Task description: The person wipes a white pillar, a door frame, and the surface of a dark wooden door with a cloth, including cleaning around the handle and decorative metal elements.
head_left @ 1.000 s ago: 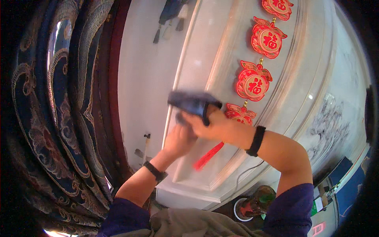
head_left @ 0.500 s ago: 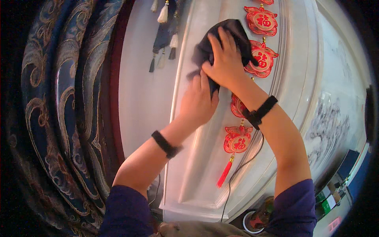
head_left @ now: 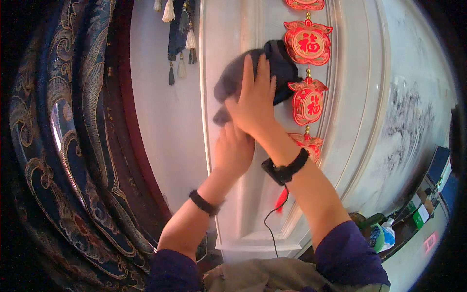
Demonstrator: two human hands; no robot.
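Observation:
A crumpled dark cloth (head_left: pixel 231 78) lies against a white panelled surface (head_left: pixel 228 29), left of a string of red ornaments (head_left: pixel 308 43). My right hand (head_left: pixel 257 100) rests flat on the cloth with its fingers spread, pressing it to the panel. Just below, my left hand (head_left: pixel 233 153) has its fingers bent at the cloth's lower part. Its fingertips are partly hidden under the right hand. The cloth's right edge comes close to a second red ornament (head_left: pixel 308 103). Each wrist wears a black band.
Dark patterned curtains (head_left: pixel 73 146) hang along the left. Tassels (head_left: pixel 190 39) dangle at the upper left. A thin black cable (head_left: pixel 269 228) runs down below my right wrist. At the lower right, a shelf (head_left: pixel 401 238) bears a white-and-blue bag (head_left: pixel 387 234) and boxes.
The view has shifted, and the scene sits lower and further left at the top. Both hands and the cloth have slid a little left, away from the ornaments. My right forearm now covers the lowest ornament.

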